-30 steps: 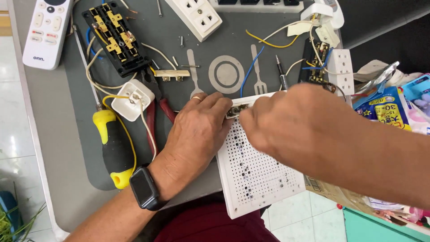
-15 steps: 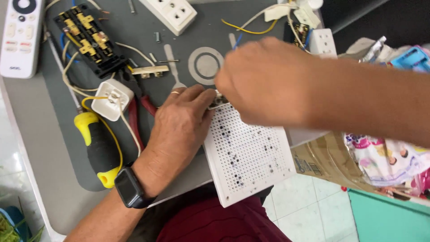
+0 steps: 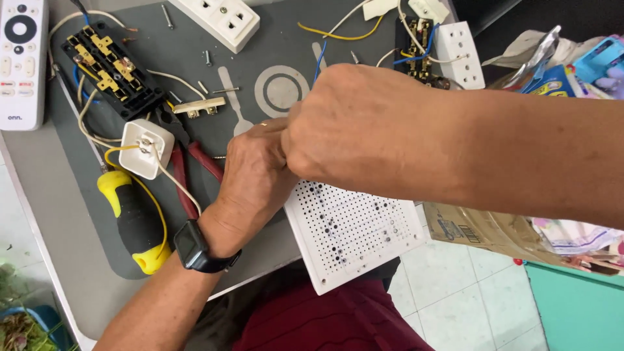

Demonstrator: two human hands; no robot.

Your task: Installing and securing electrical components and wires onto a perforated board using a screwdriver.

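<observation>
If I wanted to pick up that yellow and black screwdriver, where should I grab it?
Take the screwdriver by its thick yellow and black handle, coming straight down from above. It lies flat on the grey mat with open mat to its left; a yellow wire curves along its right side, next to the red pliers, so mind those.

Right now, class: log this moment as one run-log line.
left hand: on top edge of white perforated board | right hand: over same edge, grip hidden | nearby: red pliers, yellow screwdriver | surface: grey mat
</observation>
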